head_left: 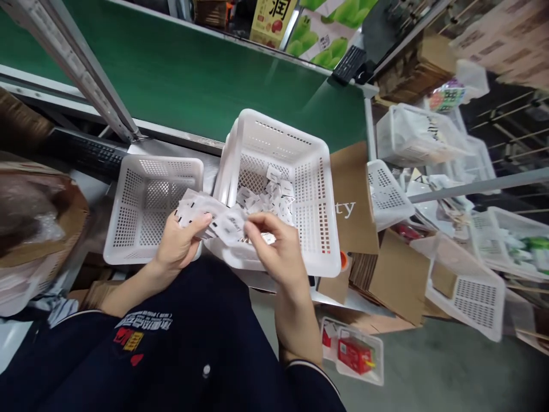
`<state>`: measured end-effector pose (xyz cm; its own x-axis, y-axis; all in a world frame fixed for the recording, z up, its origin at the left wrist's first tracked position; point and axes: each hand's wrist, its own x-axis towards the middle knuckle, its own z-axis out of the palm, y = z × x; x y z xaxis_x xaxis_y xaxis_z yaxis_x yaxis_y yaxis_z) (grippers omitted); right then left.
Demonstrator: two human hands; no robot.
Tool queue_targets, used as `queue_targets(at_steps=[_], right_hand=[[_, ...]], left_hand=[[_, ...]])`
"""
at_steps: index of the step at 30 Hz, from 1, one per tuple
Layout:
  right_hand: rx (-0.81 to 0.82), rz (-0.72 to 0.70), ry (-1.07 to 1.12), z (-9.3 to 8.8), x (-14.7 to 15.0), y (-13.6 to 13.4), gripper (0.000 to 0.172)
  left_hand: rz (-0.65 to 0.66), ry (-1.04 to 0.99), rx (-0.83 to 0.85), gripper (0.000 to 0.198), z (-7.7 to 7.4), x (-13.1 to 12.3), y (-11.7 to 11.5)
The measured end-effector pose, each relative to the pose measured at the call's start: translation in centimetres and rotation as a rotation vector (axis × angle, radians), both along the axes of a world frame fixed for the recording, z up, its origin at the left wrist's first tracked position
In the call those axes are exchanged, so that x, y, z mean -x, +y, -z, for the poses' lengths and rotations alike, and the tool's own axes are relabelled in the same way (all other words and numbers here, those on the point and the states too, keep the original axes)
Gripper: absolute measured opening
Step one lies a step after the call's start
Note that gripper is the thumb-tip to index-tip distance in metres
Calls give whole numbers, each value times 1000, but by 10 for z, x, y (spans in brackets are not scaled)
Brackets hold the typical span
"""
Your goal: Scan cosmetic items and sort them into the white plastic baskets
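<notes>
My left hand (178, 240) is closed on a fanned stack of small white packets (201, 209), thumb on top. The stack lies over the gap between two white baskets. With thumb and fingers pinched, my right hand (278, 246) holds the end of one translucent white packet (230, 225) at the stack's right side. Beneath and beyond the hands, the larger white basket (315, 171) contains many loose small white packets (274, 194). At the left stands a smaller white basket (124, 212) with nothing visible inside.
A green conveyor surface (180, 74) runs behind the baskets. Flattened cardboard (354, 200) stands at the right, near more white baskets (467, 292). A metal post (86, 63) slants down at the left. Red packages (354, 355) sit in a low bin.
</notes>
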<state>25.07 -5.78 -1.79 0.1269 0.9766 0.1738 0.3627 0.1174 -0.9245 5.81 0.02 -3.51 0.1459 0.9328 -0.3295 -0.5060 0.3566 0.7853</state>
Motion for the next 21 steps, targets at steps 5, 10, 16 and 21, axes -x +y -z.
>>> queue_targets(at_steps=[5,10,16,21], right_hand=[[44,225,-242,2,-31,-6,19],[15,87,-15,0,6,-3,23],[4,12,62,-3,19,5,24],[131,221,5,-4,-19,-5,18]], left_hand=[[-42,-3,50,47,0,0,1],[8,-12,39,45,-5,-4,-1],[29,0,-7,38,-1,0,-4],[2,-10,24,40,5,5,-3]])
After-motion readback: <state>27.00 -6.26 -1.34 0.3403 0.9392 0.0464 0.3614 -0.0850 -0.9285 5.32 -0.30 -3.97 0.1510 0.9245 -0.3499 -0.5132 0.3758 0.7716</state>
